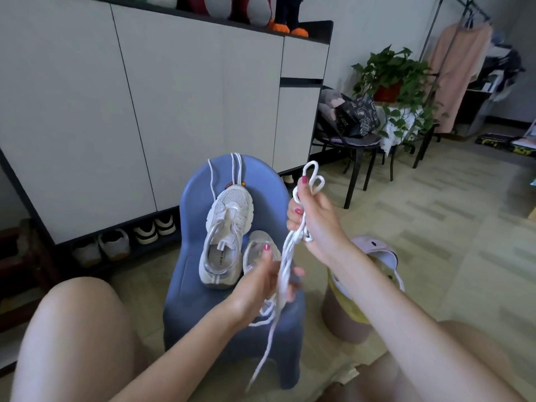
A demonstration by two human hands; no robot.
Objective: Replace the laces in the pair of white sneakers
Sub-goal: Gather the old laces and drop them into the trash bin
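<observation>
Gripping a bundle of white laces (285,256) above the blue plastic chair (185,303), the right hand (311,220) is pinching its looped top. The left hand (268,281) is curling around the strands lower down, just beside two white sneakers (224,236) resting on that chair.

soft, even indoor light, rather dim and cool, with no hard shadows; only a faint shade lies under the rounded blue plastic chair (203,300). the tall white cabinet with flat matte doors (174,97) behind the chair shows no glare. its edges bow from wide-angle distortion. the bunch of white laces (285,265) in front of the chair is smeared by motion blur, and the bare knees nearest the camera are soft.
</observation>
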